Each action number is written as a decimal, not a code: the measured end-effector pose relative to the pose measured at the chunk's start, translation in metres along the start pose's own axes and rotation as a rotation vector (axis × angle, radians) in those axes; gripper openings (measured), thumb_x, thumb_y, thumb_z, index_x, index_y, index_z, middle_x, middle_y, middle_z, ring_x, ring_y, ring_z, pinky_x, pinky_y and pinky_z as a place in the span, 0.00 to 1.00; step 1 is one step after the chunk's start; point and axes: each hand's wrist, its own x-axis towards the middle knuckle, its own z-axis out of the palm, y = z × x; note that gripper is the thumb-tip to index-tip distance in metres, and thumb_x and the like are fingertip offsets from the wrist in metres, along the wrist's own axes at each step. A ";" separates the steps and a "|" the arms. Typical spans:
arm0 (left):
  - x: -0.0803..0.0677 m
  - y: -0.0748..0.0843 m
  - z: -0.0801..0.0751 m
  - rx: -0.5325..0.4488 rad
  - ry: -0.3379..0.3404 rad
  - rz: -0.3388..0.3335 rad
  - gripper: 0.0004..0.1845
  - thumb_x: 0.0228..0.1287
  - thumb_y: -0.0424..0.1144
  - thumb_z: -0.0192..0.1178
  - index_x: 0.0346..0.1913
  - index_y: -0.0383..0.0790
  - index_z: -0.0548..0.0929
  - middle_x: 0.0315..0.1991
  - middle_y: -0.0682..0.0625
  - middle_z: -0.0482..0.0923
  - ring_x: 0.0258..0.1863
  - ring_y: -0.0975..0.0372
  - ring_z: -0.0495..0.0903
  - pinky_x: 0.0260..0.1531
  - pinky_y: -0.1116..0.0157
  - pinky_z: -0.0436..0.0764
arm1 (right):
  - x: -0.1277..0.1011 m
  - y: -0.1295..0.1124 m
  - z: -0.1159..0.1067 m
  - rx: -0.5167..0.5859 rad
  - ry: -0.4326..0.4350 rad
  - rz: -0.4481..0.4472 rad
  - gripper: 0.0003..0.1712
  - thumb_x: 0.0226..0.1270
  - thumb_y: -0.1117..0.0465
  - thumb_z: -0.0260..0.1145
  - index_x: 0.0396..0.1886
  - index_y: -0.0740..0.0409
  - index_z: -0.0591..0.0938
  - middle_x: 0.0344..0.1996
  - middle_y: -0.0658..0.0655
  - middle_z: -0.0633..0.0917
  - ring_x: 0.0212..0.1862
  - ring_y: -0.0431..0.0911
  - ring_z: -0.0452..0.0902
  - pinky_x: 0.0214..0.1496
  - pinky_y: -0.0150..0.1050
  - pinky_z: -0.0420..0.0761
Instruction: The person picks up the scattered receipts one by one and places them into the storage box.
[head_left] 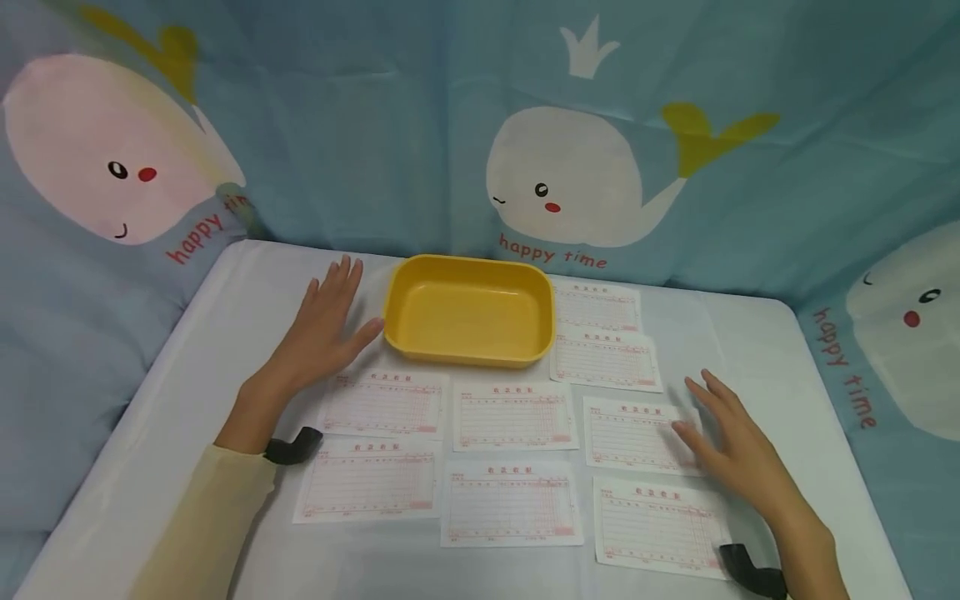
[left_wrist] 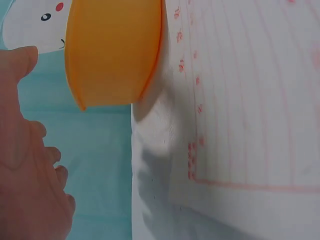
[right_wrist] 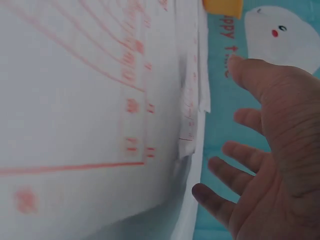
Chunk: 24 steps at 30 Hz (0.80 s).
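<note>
An empty yellow tray stands at the back middle of the white table. Several white slips with red printed grids lie flat in front of and to the right of it. My left hand is open, fingers spread, flat over the table just left of the tray; the left hand holds nothing. My right hand is open, fingers spread, hovering at the right edge of a slip. In the right wrist view the right hand is beside the slips, empty.
A blue cloth with white whales hangs behind and around the table. The table's left, right and front edges are near the hands. Black wrist straps sit on both forearms.
</note>
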 end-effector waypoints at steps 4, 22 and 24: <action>0.013 0.007 0.006 -0.026 -0.009 0.031 0.51 0.78 0.64 0.52 0.87 0.51 0.34 0.89 0.47 0.33 0.89 0.49 0.34 0.86 0.43 0.34 | -0.006 -0.001 0.004 -0.014 -0.023 0.019 0.48 0.71 0.48 0.74 0.85 0.50 0.63 0.84 0.67 0.59 0.79 0.76 0.58 0.64 0.81 0.65; 0.038 0.022 0.032 -0.058 -0.077 0.052 0.54 0.76 0.70 0.50 0.87 0.43 0.39 0.89 0.50 0.31 0.89 0.53 0.34 0.86 0.44 0.35 | -0.023 0.001 0.009 -0.057 0.017 0.050 0.55 0.55 0.50 0.85 0.79 0.61 0.69 0.71 0.72 0.75 0.70 0.72 0.70 0.63 0.72 0.71; 0.039 0.023 0.033 -0.053 -0.081 0.055 0.55 0.75 0.70 0.51 0.87 0.43 0.38 0.89 0.50 0.30 0.89 0.53 0.34 0.87 0.45 0.34 | -0.023 0.001 0.010 -0.062 0.024 0.062 0.55 0.53 0.51 0.86 0.77 0.65 0.71 0.70 0.74 0.76 0.69 0.73 0.70 0.63 0.72 0.71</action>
